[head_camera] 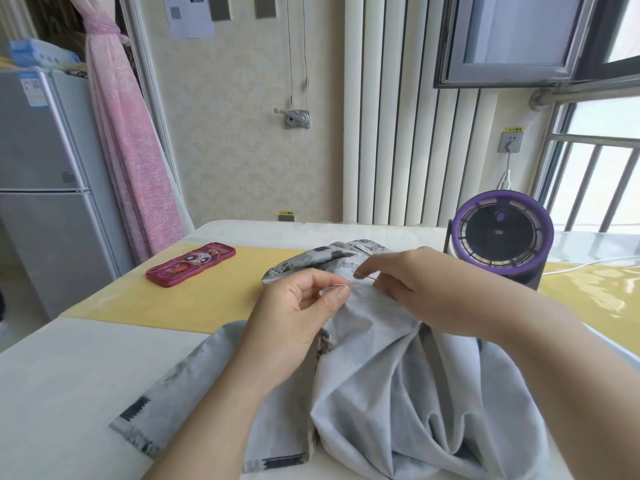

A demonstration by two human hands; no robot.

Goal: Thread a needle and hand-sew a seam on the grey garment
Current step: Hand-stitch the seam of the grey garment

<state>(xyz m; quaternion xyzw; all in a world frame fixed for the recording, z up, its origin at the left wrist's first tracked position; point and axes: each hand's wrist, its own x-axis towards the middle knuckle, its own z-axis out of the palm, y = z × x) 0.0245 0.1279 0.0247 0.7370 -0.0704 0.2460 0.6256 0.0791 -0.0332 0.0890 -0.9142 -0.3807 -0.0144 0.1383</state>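
Both hands work at a raised fold of the grey garment (374,358), which lies bunched on the counter (69,368) in front of the person and spills toward the near edge. The left hand (298,310), palm turned up with the wrist resting on the cloth, pinches the fold between thumb and forefinger. The right hand (412,282) comes in from the other side, knuckles up, fingers curled tight on the needle (365,276), which lies nearly flat and points toward the left fingertips. The thread is too fine to make out.

The stitch seems to be mid-pass. It would go best with the fold kept taut between the two pinches, a short bite of cloth, the needle kept clear of the left fingertips, and the thread drawn snug without puckering.
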